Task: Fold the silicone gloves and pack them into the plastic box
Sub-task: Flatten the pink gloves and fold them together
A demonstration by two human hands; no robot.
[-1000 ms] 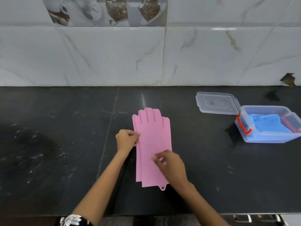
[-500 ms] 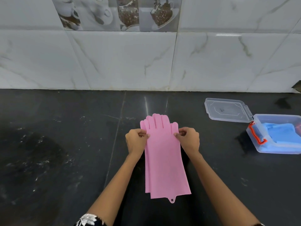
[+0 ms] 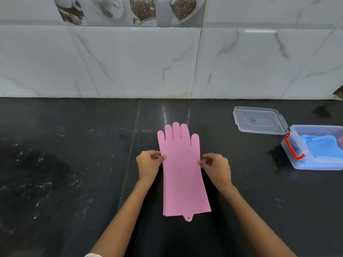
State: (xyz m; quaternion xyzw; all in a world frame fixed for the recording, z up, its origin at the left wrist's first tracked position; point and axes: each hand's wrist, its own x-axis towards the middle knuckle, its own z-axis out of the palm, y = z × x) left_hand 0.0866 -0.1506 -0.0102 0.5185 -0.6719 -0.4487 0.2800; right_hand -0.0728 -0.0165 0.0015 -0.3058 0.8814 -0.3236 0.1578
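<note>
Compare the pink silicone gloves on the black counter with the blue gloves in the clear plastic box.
The pink silicone gloves lie flat and unfolded on the counter, fingers toward the wall; the blue gloves sit folded in the clear plastic box. Both hands pinch the pink ones; nothing touches the blue. Both look like soft, plain-coloured gloves.

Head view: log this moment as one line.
left hand: pinching pink silicone gloves left edge | right hand: pinching right edge | gloves: flat, unfolded | clear plastic box: open
</note>
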